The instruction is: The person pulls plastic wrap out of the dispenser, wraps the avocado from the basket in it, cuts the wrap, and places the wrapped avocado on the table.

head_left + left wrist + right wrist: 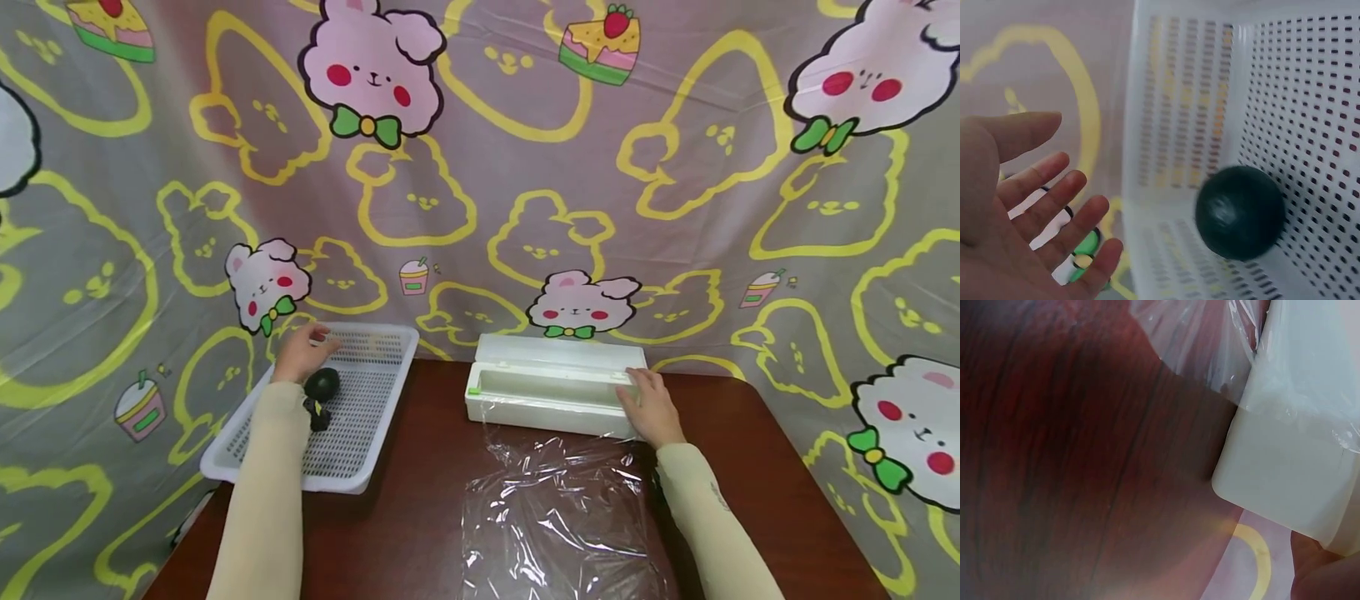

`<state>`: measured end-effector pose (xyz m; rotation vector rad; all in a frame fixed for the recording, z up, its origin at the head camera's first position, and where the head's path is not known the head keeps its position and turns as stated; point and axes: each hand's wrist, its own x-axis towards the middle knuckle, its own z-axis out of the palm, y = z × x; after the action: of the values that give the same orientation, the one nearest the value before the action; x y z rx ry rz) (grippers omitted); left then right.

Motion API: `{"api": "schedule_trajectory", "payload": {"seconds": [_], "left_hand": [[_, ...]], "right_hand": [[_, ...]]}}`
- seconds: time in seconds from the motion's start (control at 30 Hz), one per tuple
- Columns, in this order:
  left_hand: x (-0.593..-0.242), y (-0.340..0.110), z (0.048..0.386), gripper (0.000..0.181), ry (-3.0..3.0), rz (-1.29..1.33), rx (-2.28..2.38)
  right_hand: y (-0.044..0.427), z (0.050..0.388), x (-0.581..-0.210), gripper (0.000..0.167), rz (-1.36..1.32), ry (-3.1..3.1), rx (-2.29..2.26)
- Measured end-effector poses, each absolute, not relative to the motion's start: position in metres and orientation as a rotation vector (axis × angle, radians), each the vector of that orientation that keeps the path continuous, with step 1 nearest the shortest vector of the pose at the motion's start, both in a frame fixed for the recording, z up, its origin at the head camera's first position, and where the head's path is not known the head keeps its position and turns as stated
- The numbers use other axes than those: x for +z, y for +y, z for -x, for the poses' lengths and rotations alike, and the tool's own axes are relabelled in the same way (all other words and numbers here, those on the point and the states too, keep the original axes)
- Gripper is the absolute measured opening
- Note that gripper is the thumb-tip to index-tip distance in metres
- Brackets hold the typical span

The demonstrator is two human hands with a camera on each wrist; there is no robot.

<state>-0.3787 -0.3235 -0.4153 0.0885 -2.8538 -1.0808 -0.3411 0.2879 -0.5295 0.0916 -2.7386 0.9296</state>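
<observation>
Lengthwise, white box (551,414) runs left-right; right hand (656,408) touching right end, grip unclear; left hand (302,357) loosely spread.

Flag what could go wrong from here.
1. The clear film lies wrinkled on the table, so it may cling to itself.
2. That film leads up to the white box; a tug might shift the box if the right hand lets go.
3. The dark round item in the basket could roll if the left hand nudges it.
</observation>
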Motion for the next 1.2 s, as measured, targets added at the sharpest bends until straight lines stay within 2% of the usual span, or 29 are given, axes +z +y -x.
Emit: {"api": "schedule_trajectory", "payload": {"seconds": [0.2, 0.43, 0.6, 0.9, 1.2], "left_hand": [[-0.429, -0.343, 0.378, 0.060, -2.903, -0.299, -1.078], [-0.447, -0.351, 0.379, 0.063, -3.053, -0.417, -1.008], [-0.458, -0.351, 0.379, 0.066, -3.158, -0.382, -0.974], [-0.477, -0.337, 0.385, 0.056, -3.085, -0.368, -0.871], [-0.472, -0.312, 0.384, 0.051, -3.081, -0.366, -0.908]], "right_hand": [[0.284, 0.341, -0.532, 0.059, -0.098, -2.739, 0.928], [0.283, 0.341, -0.532, 0.059, -0.103, -2.728, 0.933], [0.283, 0.341, -0.533, 0.058, -0.099, -2.726, 0.939], [0.283, 0.341, -0.531, 0.058, -0.085, -2.717, 0.927], [0.285, 0.338, -0.527, 0.057, -0.057, -2.725, 0.938]]}}
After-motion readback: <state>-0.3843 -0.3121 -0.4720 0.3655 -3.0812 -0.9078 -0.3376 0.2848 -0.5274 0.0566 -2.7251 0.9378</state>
